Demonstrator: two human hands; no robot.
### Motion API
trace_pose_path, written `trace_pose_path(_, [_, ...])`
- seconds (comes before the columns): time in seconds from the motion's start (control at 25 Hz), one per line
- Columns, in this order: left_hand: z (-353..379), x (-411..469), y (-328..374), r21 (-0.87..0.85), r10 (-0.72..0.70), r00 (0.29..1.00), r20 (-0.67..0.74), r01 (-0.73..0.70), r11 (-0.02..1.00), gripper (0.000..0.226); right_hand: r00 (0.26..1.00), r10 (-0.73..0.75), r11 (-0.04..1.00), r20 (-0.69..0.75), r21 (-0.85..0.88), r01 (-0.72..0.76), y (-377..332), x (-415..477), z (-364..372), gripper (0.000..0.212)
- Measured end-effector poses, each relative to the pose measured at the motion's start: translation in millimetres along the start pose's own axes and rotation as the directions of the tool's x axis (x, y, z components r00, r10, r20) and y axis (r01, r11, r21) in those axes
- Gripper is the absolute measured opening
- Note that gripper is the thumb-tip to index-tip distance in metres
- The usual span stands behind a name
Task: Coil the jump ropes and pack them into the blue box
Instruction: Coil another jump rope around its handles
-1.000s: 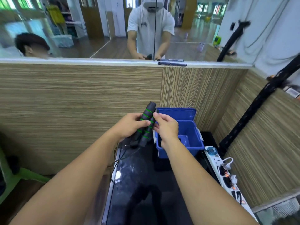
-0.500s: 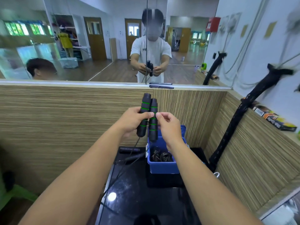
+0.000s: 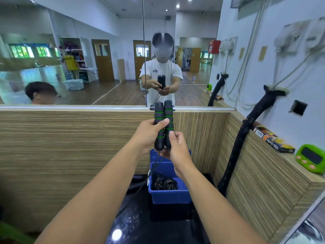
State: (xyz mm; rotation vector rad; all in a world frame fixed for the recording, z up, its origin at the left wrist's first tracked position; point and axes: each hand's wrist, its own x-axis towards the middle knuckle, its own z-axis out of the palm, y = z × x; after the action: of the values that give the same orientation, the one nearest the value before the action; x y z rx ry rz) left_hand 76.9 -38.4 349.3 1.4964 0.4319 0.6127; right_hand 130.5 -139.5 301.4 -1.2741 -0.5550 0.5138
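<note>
Handles [image 3: 164, 120] have come up since a second ago: they were tilted low beside the blue box [image 3: 169, 197], now they stand upright, side by side and touching, in the air above the box's far end. View has tilted up with them

Left hand [image 3: 149, 133] is wrapped round the left handle at mid-length, thumb across its front, fingers curled behind. Right hand [image 3: 176, 150] grips lower, thumb on the right handle, fingers closed round the bottom ends of the pair. Neither hand is open, both have hold of the handles

Cord [image 3: 155, 164] drops from the bottom ends, runs down past the box's left wall and off toward the left side of the table [image 3: 140, 226]. Can't tell where it ends. Not coiled yet

Box sits at the far edge of the table against the wood panel. Coiled ropes [image 3: 165, 184] already lie inside it

Handling, my read: the foam-sleeved handles are light, rigid and grippy, so they're the place to hold, as now. Cord looks thin, limp and a bit springy. It'll want to twist and unwind, and could snag on the box rim while being gathered. Best to clamp both handles in one hand, lay loops with the other, then pinch across the loops before lowering the bundle in
</note>
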Motion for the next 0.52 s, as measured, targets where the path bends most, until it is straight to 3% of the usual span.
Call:
trace_pose_path(0.32, [7.0, 8.8, 17.5, 0.466, 0.040, 0.999, 0.025, -0.047, 0.883, 0.050, 0.991, 0.092, 0.957, 0.093, 0.265, -0.114, -6.7, 2.1, 4.3, 0.031])
trace_pose_path(0.52, [3.9, 11.0, 29.1, 0.420, 0.032, 0.997, 0.076, -0.061, 0.905, 0.054, 0.984, 0.091, 0.944, 0.153, 0.302, -0.134, -10.9, 6.6, 6.8, 0.033])
